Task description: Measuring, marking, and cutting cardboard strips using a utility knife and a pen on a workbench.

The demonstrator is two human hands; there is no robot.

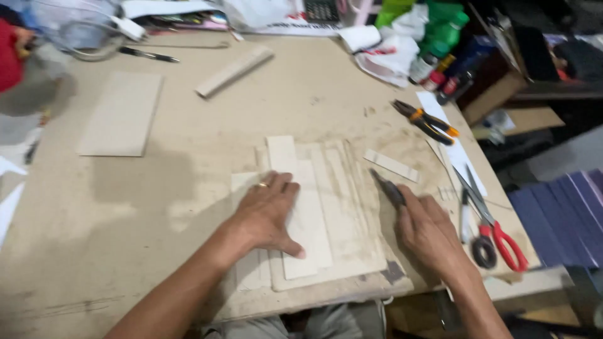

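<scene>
The left hand (267, 213) lies flat, fingers spread and grasping nothing, pressing down on a pale strip of board (300, 207) that rests on a worn cutting board (352, 220) at the near edge of the desk (188, 125). The strip runs out from under the palm, away from the person, its far end well beyond the fingertips.

The right hand (427, 232) is clenched around a dark knife (388, 188), whose tip points up and to the left, just beside the cutting board's right edge and near the strip.

A small pale offcut (391, 165) lies just beyond the knife tip. Red-handled scissors (496, 229) lie just right of the right hand; orange-handled pliers (426, 120) sit farther off beyond it.
</scene>
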